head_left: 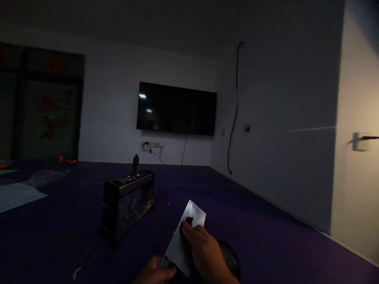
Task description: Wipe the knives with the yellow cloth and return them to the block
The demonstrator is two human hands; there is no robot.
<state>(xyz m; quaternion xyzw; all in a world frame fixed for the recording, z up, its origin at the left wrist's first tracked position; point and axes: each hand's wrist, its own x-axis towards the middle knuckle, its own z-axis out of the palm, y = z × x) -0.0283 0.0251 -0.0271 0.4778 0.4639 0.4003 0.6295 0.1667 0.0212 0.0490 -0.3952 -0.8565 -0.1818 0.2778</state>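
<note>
A broad, flat silver blade (181,248), shaped like a cleaver's, slants up from the bottom of the view. My left hand (156,270) is closed around its lower end, thumb on top; the handle is mostly hidden. Fingers together, my right hand (205,248) presses a dark, ragged-edged cloth-like piece (188,219) against the blade's face. To the left stands a dark box-shaped knife holder (128,211) with glossy sides, and a black handle (135,163) sticks up from its top. A round, dark-rimmed object (232,256) shows partly behind my right wrist.
The purple tabletop (260,236) carries small pale scraps. Papers (20,195) and clear plastic (45,177) lie at the left, with small orange pieces (60,158) farther back. Beyond are a wall-mounted television (177,110) and a hanging black cable (236,106). The room is dim.
</note>
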